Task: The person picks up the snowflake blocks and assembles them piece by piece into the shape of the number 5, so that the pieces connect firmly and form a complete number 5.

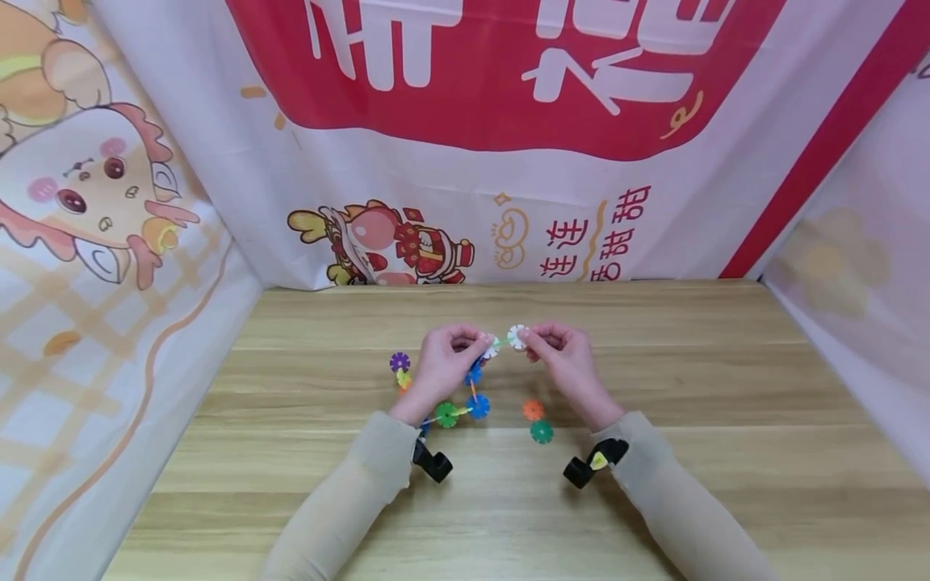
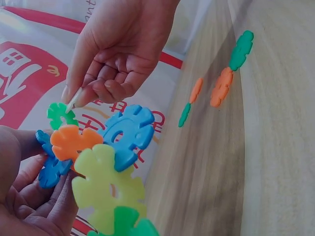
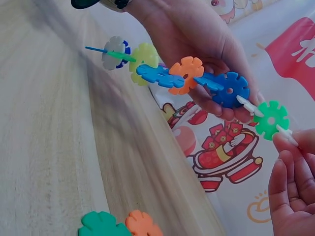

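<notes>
A chain of interlocking plastic snowflake discs hangs from my hands above the table. My left hand point(image 1: 443, 359) holds it near a white disc point(image 1: 491, 347) and a blue disc point(image 3: 230, 89). From there the chain runs down through an orange disc point(image 2: 74, 142), another blue disc point(image 1: 477, 406), a yellow disc point(image 2: 106, 184) and a green disc point(image 1: 446, 415). A purple disc point(image 1: 400, 362) shows beyond my left wrist. Between thumb and fingers, my right hand point(image 1: 567, 355) pinches a white disc point(image 3: 286, 133), which is slotted into a light green disc point(image 3: 271, 120).
On the wooden table point(image 1: 726, 452), an orange disc point(image 1: 534, 410) and a dark green disc point(image 1: 541, 432) lie touching, nearer to me than the right hand. Printed cloth point(image 1: 436, 161) stands behind the table and along both sides.
</notes>
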A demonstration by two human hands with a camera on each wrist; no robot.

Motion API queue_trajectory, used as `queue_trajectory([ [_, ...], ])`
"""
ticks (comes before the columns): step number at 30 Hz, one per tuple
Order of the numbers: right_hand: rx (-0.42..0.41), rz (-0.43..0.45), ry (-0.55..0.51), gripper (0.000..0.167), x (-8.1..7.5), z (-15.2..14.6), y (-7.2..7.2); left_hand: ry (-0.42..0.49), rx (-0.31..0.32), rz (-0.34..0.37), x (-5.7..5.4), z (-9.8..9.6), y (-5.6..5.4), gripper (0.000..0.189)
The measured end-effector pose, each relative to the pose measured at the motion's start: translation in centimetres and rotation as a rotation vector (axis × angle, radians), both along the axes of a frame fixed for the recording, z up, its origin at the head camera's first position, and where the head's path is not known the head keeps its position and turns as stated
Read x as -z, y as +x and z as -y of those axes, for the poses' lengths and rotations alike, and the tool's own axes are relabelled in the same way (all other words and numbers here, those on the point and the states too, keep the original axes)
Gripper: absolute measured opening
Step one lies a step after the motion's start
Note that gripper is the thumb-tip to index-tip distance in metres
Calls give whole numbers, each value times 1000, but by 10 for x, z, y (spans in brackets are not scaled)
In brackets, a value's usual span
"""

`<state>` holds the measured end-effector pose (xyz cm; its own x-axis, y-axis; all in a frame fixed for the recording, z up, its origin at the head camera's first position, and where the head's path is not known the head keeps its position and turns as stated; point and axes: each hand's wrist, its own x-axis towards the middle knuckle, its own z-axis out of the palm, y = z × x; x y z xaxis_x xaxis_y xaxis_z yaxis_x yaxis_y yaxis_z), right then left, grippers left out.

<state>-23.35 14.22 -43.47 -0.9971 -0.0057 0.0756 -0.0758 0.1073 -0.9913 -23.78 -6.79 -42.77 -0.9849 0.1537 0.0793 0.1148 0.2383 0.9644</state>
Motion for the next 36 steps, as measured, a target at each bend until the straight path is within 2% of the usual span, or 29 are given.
queue_trajectory([
  [8,-10,-14,12,34,4,-6,-5,-29,35,-48,1,2,0,20],
  [12,-19,-9,24,35,3,-9,-7,-41,64,-43,-1,3,1,21],
  [18,-17,6,22,33,1,-13,-10,-120,84,-38,-4,5,3,17],
  [25,-51,3,37,35,-5,-14,-11,-182,150,-56,-5,5,4,15],
  [30,-111,20,69,39,-10,-9,-9,-168,128,-73,-8,1,1,17],
  [36,-123,-17,54,35,-8,0,-9,-141,114,-78,-14,-4,0,17],
])
